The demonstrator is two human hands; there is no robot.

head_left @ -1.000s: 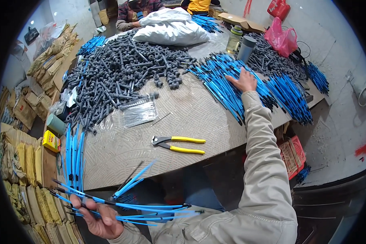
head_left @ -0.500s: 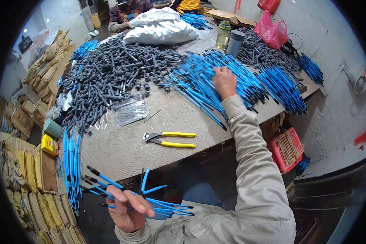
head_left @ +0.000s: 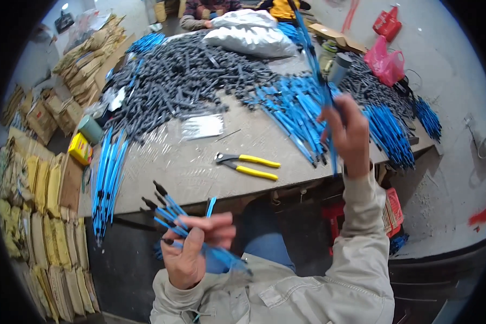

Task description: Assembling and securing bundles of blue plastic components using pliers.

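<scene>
Close to my body, my left hand (head_left: 188, 256) is closed around a small bunch of thin blue rods with black tips (head_left: 170, 204), its fingers partly spread and blurred. My right hand (head_left: 353, 137) is raised over the table's right side, gripping long blue rods with black joints (head_left: 312, 54) that point upward; motion blur hides how many. Beneath and behind it lies a heap of similar blue rods (head_left: 291, 105). End-cutting pliers with yellow handles (head_left: 258, 173) rest on the table between my hands.
A large pile of dark grey plastic fittings (head_left: 189, 70) covers the table's far side. A clear bag of thin pale pieces (head_left: 202, 127) lies before it. More blue rods (head_left: 108, 178) overhang the left edge. White sacks (head_left: 251, 40), a grey cup (head_left: 339, 69) and another person's hand are farther back.
My right hand has lifted from the blue heap, coming up and right with rods in it. My left hand has turned and moved slightly up with its bunch. The view has shifted.
</scene>
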